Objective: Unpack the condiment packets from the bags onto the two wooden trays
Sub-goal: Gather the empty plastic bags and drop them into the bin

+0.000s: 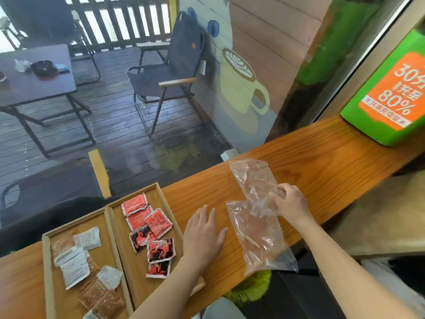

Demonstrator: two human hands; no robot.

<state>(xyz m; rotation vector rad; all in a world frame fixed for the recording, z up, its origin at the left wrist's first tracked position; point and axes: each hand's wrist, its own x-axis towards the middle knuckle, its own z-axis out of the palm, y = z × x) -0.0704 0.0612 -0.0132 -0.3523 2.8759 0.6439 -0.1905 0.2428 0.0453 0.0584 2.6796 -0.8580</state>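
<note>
Packets (149, 229) fill trays (110, 229) left of the flat left hand (202, 233).

Left hand (203, 236) flat, palm down, fingers spread (nothing held). Right hand (291, 202) fingers curled, pinching.
</note>
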